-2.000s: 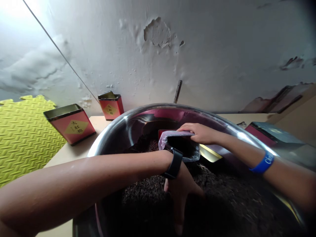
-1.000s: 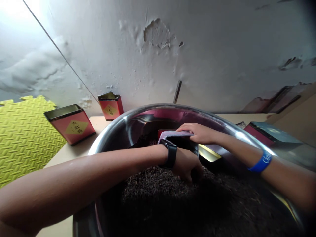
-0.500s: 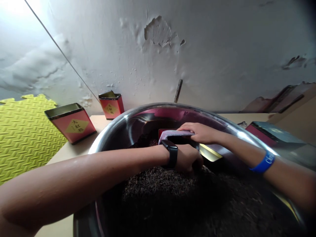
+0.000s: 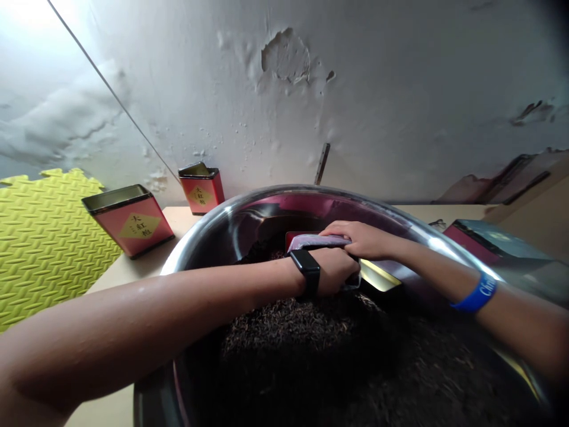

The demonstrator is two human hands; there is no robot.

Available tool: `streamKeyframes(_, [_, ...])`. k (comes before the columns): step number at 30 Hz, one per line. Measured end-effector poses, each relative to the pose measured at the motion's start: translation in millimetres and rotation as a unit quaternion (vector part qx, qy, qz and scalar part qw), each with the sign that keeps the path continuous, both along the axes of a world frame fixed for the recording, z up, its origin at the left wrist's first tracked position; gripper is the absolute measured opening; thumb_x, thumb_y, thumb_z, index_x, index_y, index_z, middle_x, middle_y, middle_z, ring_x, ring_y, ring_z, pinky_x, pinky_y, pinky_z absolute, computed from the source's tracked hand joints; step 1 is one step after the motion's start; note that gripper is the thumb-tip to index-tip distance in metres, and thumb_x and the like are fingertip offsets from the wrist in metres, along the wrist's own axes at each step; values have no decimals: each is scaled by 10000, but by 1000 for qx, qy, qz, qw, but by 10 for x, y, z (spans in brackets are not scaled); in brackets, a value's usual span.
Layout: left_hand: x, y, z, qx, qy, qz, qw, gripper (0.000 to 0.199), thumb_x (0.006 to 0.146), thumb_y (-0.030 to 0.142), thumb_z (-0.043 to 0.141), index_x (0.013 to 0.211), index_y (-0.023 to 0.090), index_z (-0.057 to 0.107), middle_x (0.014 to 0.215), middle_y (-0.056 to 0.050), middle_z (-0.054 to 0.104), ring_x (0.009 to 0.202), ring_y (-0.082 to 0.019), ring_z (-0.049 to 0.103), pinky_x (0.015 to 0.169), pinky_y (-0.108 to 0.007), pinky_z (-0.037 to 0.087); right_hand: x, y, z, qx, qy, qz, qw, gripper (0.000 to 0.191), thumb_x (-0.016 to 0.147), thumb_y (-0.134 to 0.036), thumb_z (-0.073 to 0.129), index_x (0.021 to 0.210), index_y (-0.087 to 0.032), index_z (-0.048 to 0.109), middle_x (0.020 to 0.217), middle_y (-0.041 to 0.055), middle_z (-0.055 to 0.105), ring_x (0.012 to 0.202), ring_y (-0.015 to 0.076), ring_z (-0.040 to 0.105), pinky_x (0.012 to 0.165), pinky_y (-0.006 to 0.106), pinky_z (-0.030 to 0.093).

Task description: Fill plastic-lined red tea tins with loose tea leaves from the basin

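Dark loose tea leaves (image 4: 284,326) fill a large shiny metal basin (image 4: 189,252). A clear plastic bag (image 4: 311,240) lies inside it, its edge folded over what looks like a red tin, mostly hidden. My right hand (image 4: 362,239) grips the far edge of this bag. Just nearer to me, my left hand (image 4: 333,270), with a black watch on the wrist, is closed at the bag's mouth; its fingertips and anything in them are hidden. Beside both hands rests a gold-lined metal piece (image 4: 380,277), perhaps a tin lid or another tin.
Two open red tins with yellow labels stand left of the basin, a nearer tin (image 4: 133,228) and a farther tin (image 4: 202,193). A yellow foam mat (image 4: 48,249) lies beyond the table's left edge. A dark box (image 4: 498,240) sits at right; a peeling wall (image 4: 222,89) rises behind.
My left hand has lifted from the tea leaves up to the bag's mouth. My right hand keeps its grip on the bag and has barely moved.
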State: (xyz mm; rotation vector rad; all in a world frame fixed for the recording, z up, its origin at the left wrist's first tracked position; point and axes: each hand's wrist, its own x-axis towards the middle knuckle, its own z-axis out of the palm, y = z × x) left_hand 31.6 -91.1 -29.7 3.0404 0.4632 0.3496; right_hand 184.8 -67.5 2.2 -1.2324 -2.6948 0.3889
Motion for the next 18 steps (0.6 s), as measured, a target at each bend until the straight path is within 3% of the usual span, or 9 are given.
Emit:
streamKeyframes(12, [-33,-51,41,33,-7,25,999,201,734,146,455,758,164,654,741,-30,627,683,-166,566,592,-264,414,17,27,-11,5,-3,14,1000,458,664,-121,493,1095,-248,583,1117,20,590,1013,205,529,882,334,414])
streamKeyframes(18, [-19,-59,46,51,5,39,998,193,749,156,469,727,140,660,728,-37,637,696,-168,588,656,-275,436,10,16,-7,4,-3,9,1000,429,686,-138,497,1092,-240,586,1109,26,597,1001,207,537,871,339,420])
